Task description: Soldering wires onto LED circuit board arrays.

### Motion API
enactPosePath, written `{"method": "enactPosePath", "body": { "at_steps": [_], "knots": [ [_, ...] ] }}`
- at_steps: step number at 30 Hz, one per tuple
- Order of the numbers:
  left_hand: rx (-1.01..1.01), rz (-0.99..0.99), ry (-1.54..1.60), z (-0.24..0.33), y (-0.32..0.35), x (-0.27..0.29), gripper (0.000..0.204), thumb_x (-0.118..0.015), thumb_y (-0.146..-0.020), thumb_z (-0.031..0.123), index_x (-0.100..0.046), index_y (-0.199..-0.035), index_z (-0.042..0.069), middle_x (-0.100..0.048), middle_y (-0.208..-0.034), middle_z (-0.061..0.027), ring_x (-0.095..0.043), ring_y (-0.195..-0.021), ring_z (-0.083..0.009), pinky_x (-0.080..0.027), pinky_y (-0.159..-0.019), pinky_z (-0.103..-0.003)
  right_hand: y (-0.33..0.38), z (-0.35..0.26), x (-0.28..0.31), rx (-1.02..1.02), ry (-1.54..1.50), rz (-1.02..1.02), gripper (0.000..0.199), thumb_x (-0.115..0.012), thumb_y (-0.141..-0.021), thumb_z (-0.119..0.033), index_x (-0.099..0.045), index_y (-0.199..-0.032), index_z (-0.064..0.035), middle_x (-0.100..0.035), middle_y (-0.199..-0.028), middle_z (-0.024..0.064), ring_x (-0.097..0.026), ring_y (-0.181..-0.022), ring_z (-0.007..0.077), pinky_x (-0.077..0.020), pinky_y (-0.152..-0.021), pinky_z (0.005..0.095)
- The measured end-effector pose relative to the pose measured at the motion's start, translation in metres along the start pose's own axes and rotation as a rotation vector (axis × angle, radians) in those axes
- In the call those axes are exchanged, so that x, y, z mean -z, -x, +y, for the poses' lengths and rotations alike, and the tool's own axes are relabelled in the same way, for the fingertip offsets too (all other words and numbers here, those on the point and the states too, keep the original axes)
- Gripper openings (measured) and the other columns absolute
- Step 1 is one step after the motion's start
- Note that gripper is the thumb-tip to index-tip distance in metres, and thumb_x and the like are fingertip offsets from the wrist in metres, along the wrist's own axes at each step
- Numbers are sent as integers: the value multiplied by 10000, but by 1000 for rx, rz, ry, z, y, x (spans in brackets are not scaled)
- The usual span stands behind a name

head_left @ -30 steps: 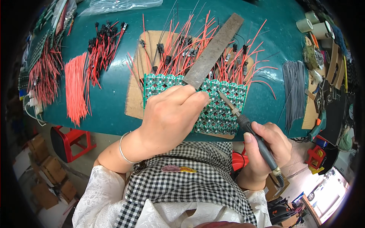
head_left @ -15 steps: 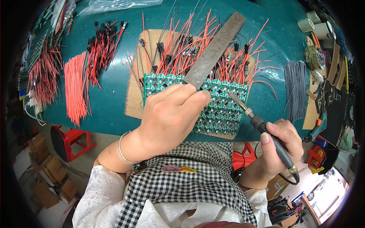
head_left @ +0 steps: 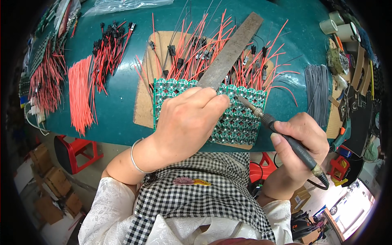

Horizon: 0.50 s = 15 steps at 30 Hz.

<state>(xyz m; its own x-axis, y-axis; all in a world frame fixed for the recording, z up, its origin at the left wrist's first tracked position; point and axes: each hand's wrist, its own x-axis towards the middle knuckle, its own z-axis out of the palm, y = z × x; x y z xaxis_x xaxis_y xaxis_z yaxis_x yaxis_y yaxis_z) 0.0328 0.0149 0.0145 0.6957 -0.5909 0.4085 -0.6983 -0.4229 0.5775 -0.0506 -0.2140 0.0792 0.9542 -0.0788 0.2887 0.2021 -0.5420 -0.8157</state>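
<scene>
My right hand (head_left: 306,141) grips a black-handled soldering iron (head_left: 267,120) like a pen, its tip on or just above the upper middle of a green circuit board panel (head_left: 241,126). My left hand (head_left: 183,118) rests over the panel's left part with fingers curled closed near the iron's tip; what they pinch, if anything, is hidden. A flat metal bar (head_left: 234,49) lies slantwise across red and black wires with black connectors (head_left: 196,61), its near end by my left knuckles. Under the panel is a brown board (head_left: 143,108).
On the green table (head_left: 118,110) lie a bundle of red wires (head_left: 81,96), a pile of connector leads (head_left: 112,51) and, at right, dark grey wires (head_left: 317,94). White spools (head_left: 347,32) and tools stand far right. Red stools (head_left: 83,151) are below the table.
The soldering iron's tip has moved left along the panel, closer to my left fingers, with my right hand still gripping it. My left hand has shifted slightly right.
</scene>
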Motion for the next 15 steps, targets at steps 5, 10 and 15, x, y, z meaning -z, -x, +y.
{"method": "enactPosePath", "body": {
  "at_steps": [5,10,15],
  "knots": [
    [1,25,-25,1,0,-2,206,-834,-761,-20,-709,-913,43,-560,-700,-71,-594,-617,-251,-469,-554,-381,-12,-1,7,-42,-8,-54,281,-812,-620,22,-795,-898,58,-671,-700,114,-604,-591,182,-428,-550,294],
    [-12,43,17,4,2,7,192,-845,-760,-29,-714,-884,37,-593,-708,-72,-600,-614,-238,-461,-549,-356,-2,4,12,-22,-35,49,264,-804,-612,-4,-781,-868,59,-662,-694,111,-586,-575,171,-401,-533,291],
    [61,60,128,11,12,20,190,-848,-777,-34,-736,-917,30,-640,-737,-74,-608,-602,-235,-469,-555,-346,24,9,17,28,-114,121,256,-816,-623,-26,-758,-858,57,-664,-686,121,-586,-557,168,-399,-519,281]
  ]
}}
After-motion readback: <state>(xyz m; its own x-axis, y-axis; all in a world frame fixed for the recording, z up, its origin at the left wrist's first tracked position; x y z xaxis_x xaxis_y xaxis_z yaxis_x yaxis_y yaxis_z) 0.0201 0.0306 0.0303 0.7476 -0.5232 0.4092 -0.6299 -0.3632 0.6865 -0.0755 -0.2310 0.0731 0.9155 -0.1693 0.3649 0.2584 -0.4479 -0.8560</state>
